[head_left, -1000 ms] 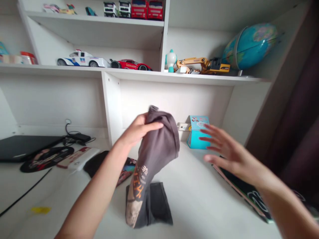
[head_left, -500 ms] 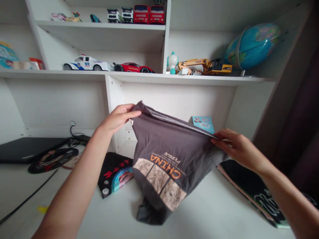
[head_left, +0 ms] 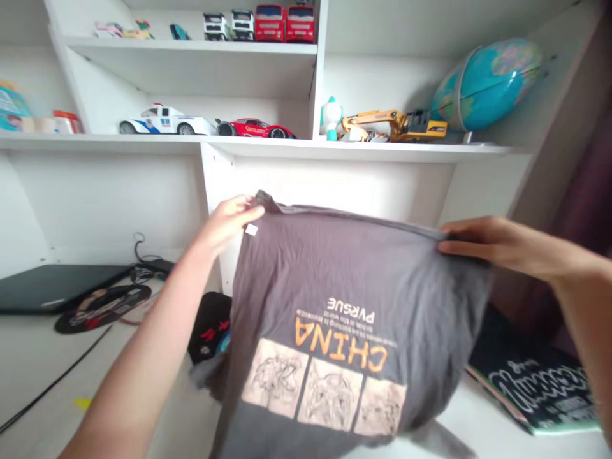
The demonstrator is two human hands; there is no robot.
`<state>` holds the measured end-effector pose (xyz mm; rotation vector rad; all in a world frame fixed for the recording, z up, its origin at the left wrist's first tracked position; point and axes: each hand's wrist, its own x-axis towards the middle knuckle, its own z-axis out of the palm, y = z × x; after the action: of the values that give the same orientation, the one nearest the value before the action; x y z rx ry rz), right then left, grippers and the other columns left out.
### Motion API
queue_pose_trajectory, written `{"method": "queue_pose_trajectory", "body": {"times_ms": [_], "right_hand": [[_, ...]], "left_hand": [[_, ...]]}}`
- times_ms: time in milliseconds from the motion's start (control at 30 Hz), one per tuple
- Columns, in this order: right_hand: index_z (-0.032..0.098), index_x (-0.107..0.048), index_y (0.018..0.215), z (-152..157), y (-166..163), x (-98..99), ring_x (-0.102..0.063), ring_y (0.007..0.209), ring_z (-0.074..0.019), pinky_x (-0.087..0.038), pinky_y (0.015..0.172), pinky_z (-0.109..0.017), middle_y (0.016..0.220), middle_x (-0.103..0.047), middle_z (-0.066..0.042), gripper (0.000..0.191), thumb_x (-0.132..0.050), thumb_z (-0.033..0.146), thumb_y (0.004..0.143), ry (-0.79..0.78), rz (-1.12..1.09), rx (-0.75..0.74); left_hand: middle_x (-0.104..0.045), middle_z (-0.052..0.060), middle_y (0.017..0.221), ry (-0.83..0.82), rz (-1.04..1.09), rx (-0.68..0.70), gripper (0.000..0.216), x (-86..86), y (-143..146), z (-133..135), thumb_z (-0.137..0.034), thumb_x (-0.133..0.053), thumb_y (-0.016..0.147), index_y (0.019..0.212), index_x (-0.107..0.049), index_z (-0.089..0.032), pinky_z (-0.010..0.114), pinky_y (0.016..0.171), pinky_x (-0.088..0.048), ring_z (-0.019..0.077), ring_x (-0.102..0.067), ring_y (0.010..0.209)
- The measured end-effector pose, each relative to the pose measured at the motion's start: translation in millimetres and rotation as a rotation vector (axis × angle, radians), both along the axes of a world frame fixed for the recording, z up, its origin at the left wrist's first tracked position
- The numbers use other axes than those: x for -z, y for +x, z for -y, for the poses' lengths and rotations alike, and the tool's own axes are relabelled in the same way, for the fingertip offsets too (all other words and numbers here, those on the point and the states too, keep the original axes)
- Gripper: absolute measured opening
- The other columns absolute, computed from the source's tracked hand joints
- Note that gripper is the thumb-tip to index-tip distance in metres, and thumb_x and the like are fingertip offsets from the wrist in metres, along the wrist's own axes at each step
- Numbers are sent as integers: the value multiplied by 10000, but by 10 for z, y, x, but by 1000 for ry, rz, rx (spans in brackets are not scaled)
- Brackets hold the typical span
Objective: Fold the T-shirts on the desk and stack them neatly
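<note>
A dark grey T-shirt (head_left: 354, 268) hangs upside down above the white desk, stretched between both hands. Its front print reads "CHINA" and "PVRSUE" over three beige picture panels. At the shirt's upper left corner, my left hand (head_left: 232, 220) pinches the edge, near a small white tag. My right hand (head_left: 492, 242) grips the same upper edge farther right, thumb below and fingers above. The lower part of the shirt runs past the bottom of the view. Behind the shirt's left side, a black folded item (head_left: 208, 325) with red lettering is partly hidden.
To the right lies a black item with white lettering (head_left: 545, 389). At left are a black laptop (head_left: 62, 287), a dark round printed item (head_left: 102, 308) and a cable. Shelves above hold a white toy police truck (head_left: 165, 121), red toy car (head_left: 255, 129), toy excavator (head_left: 396, 124) and globe (head_left: 488, 86).
My right hand has moved right and up, pulling the shirt's edge wider. The shirt has spread and dropped open, showing its whole print. My left hand has barely moved.
</note>
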<state>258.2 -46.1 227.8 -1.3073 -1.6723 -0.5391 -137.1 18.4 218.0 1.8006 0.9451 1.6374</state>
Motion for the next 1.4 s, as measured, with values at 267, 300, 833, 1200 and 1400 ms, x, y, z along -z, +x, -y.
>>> {"method": "queue_pose_trajectory", "body": {"times_ms": [267, 300, 833, 1200, 1400], "right_hand": [[125, -635, 938, -422, -307, 15, -546, 688, -130, -365, 628, -223, 791, -654, -65, 276, -450, 314, 861, 70, -43, 58], [127, -637, 949, -409, -299, 8, -542, 687, -127, -361, 625, -220, 797, -651, -63, 253, -475, 290, 843, 127, -64, 66], [354, -545, 1206, 23, 232, 1776, -587, 975, -173, -452, 874, -258, 1071, -633, -31, 419, -440, 519, 836, -1242, 85, -471], [188, -330, 1382, -723, -706, 2960, -148, 1346, -314, -202, 1059, -505, 1459, -252, -90, 570, -335, 466, 884, -926, 216, -19], [271, -322, 1378, -662, -527, 3151, -180, 1344, -275, -239, 1065, -464, 1450, -286, -21, 577, -285, 553, 876, -846, 251, 25]], "left_hand": [[-606, -93, 634, 101, 299, -91, 258, 157, 129, -603, -373, -709, 617, 761, -557, -222, 236, 609, -393, 102, -537, 634], [-620, -102, 674, 170, 291, -39, 237, 40, 109, -493, -356, -704, 639, 787, -560, -239, 244, 646, -405, 103, -547, 670], [-577, 87, 1227, -598, -893, 674, 524, 1159, 16, 91, -451, -573, 789, 1239, -505, -191, 270, 914, -417, 189, -543, 1099], [-177, 142, 1476, -298, -1154, -120, 656, 2797, 765, -613, -547, -292, 862, 1391, -287, -160, 535, 1059, -119, 322, -109, 1356], [-411, 86, 1387, -326, -1060, -110, 479, 2607, 377, -1000, -426, -458, 823, 1255, -498, -221, 347, 1049, -246, 238, -320, 1299]]}}
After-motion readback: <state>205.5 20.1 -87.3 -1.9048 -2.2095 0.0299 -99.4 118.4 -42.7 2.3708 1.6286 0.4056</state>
